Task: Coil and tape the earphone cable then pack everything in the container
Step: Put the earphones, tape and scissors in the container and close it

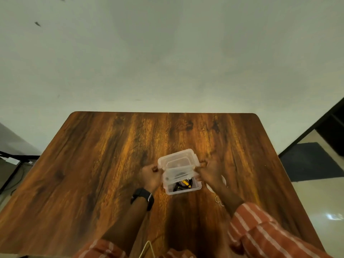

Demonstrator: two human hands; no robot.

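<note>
A small clear plastic container (184, 189) stands on the wooden table (111, 155) near the middle. Its hinged lid (176, 160) is raised and tilted back. Inside the box lies a coiled black earphone cable (183, 185) bound with yellow tape. My left hand (151, 175) grips the lid's left edge; a black watch sits on that wrist. My right hand (209, 173) holds the lid's right edge. Both hands flank the box.
A roll of clear tape (222, 181) lies partly hidden behind my right wrist. A few small pale rings (218, 200) lie beside my right forearm. The table's right edge drops to a pale floor with a dark mat (307, 161).
</note>
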